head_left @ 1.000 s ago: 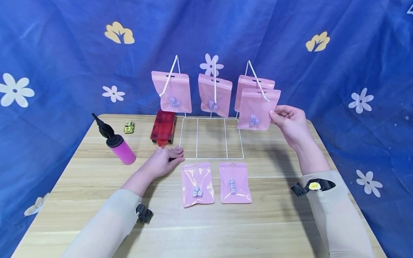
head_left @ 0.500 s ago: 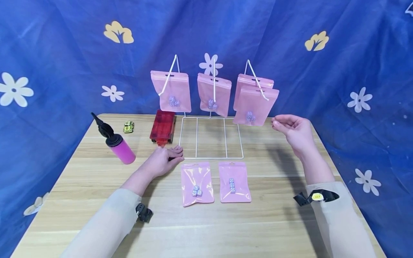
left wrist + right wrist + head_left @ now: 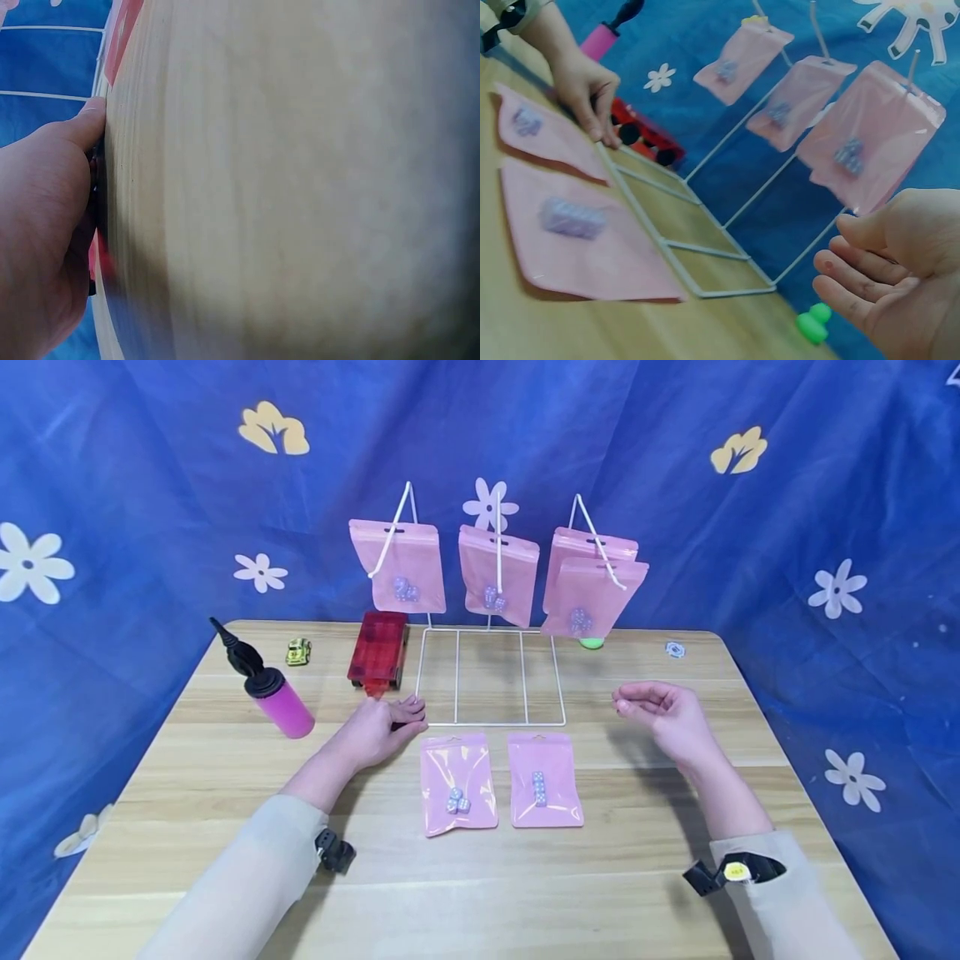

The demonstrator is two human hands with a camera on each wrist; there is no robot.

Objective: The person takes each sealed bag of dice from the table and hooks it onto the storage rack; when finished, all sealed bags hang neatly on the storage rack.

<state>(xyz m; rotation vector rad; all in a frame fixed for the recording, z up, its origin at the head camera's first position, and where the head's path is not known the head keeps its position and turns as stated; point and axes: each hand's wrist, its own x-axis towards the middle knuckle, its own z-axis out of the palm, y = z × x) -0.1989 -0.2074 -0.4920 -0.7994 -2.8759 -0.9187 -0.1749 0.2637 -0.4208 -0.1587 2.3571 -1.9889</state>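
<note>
Fingers (image 3: 643,689) in loose curl, right hand (image 3: 672,717) beside wire rack (image 3: 495,724)

The left hand (image 3: 375,727) rests at the near left corner of a white wire rack (image 3: 457,677); on its hooks hang four pink bags (image 3: 411,556), two sharing the right one. Two flat bags (image 3: 465,768) of dice (image 3: 539,788) lie just nearer on the surface (image 3: 585,893), left of the right hand (image 3: 667,718).

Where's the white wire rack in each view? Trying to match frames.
Head: white wire rack at centre, base flat on the table.
Left wrist: rack wires, partly in frame, upper left.
Right wrist: spans the middle, slanted.
Shared landmark: left hand, beside the rack in all three.
</note>
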